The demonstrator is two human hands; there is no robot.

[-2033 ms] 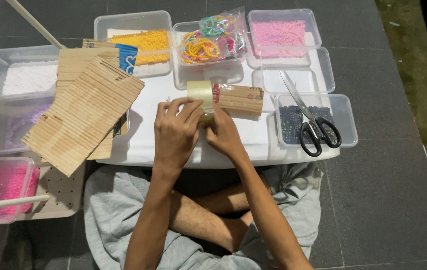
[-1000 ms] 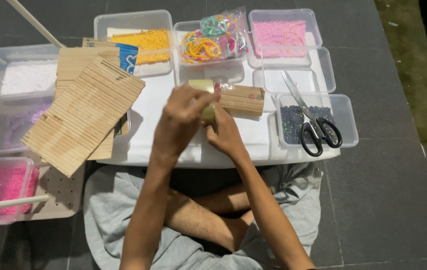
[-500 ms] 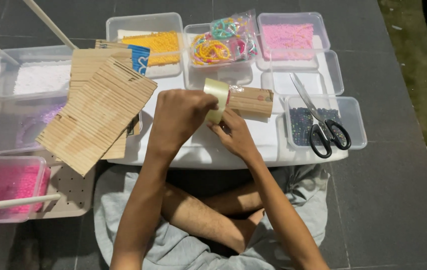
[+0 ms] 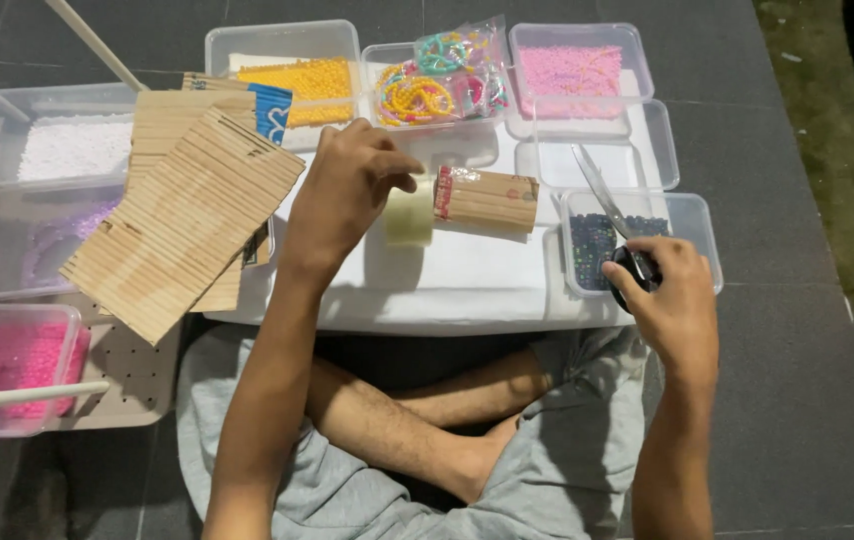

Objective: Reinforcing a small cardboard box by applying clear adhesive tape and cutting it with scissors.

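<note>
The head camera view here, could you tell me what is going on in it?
A person sits cross-legged at a low white table ringed with clear tubs of coloured beads. The left hand holds a roll of clear tape against a bundle of wooden sticks. The right hand grips the handles of the scissors, which lie over a tub of dark beads. A flat mat of joined sticks lies to the left.

Clear plastic bag of coloured rings (image 4: 444, 72) laid over the middle back tub, wrapped bundle of wooden sticks (image 4: 487, 200) with red end label lying on the white tray, blue-printed stick packet (image 4: 271, 108) tucked behind the wooden mats.
</note>
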